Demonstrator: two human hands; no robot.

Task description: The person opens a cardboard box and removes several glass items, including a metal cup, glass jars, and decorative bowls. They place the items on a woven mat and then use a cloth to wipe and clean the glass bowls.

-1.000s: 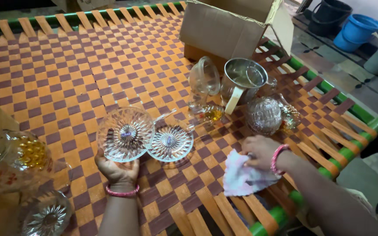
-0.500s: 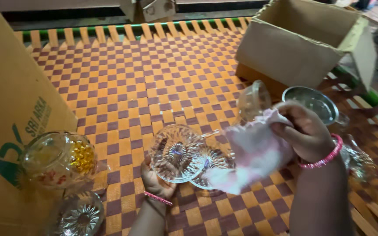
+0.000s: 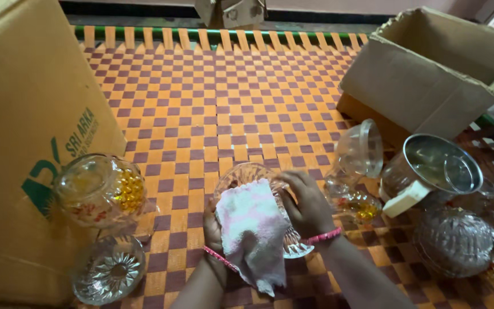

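Note:
My left hand (image 3: 212,228) grips a clear cut-glass bowl (image 3: 236,175) from its lower left edge, just above the woven cot. A pink-white cloth (image 3: 251,230) lies over the bowl's inside and hangs down past its near rim. My right hand (image 3: 307,203) holds the cloth at its right side and presses it into the bowl. Each wrist carries pink bangles. The edge of a second cut-glass bowl (image 3: 296,249) shows below my right hand.
A tall cardboard box (image 3: 24,114) stands at left, with a beaded glass jar (image 3: 101,191) and a glass bowl (image 3: 108,269) beside it. At right are an open cardboard box (image 3: 430,74), a steel pot (image 3: 438,166), a clear cup (image 3: 361,150) and a cut-glass lid (image 3: 454,241).
My right hand picked the cloth up off the cot, carried it left and laid it into the bowl. The camera view swung left, toward the tall box.

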